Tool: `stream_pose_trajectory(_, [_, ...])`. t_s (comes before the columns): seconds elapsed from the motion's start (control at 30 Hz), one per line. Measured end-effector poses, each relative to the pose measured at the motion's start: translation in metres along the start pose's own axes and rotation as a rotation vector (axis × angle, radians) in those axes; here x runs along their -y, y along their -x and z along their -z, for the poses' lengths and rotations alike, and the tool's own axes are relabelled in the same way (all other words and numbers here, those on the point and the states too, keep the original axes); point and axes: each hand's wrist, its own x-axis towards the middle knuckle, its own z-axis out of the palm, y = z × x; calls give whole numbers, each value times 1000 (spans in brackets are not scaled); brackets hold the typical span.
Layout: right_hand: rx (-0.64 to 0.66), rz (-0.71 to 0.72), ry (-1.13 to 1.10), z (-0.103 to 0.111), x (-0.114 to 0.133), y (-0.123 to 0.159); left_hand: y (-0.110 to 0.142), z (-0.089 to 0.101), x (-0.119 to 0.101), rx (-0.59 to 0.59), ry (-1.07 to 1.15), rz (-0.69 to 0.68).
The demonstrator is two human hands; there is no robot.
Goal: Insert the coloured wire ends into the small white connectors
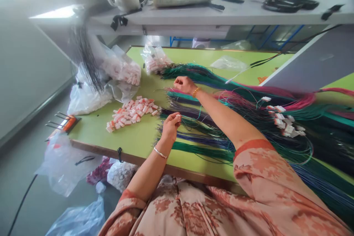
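Observation:
Between the thumb and fingers of my left hand point(172, 124) is a small white connector housing point(178, 117), with a thin wire running off it to the right. My right hand point(184, 84) reaches across to the wire ends of the pink and teal bundle point(179, 96). Its fingers are pinched together; whether a wire is between them is too small to tell. Left of both hands lies a loose pile of white and orange connector housings point(132, 112). Bundles of green wires point(199, 149), blue and black ones stretch off to the right.
Several white connectors point(287, 121) on wires lie on the bundles at right. Clear bags of housings point(156, 59) stand at the back left. A raised shelf point(179, 13) spans the far side. An orange pronged fixture point(66, 123) sits at the table's left corner.

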Motion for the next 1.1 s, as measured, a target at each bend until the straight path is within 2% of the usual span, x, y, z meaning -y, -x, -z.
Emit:
stream_pose_trajectory(0.13, [44, 78, -106, 0, 29, 11, 0, 0, -1, 32, 27, -11])
stream_pose_trajectory(0.23, [69, 74, -191, 7, 38, 34, 0, -2, -1, 51, 56, -14])
stream_pose_trajectory(0.4, [97, 59, -263, 19, 44, 88, -1, -4, 0, 71, 117, 6])
stream_pose_trajectory(0.6, [92, 52, -190, 19, 41, 136, -2, -7, 1, 80, 161, 45])
stream_pose_trajectory(0.8, [52, 86, -70, 14, 35, 153, -4, -6, 4, 72, 148, 68])
stream_pose_trajectory(1.1, [60, 117, -6, 11, 32, 154, -6, -6, 5, 84, 161, 71])
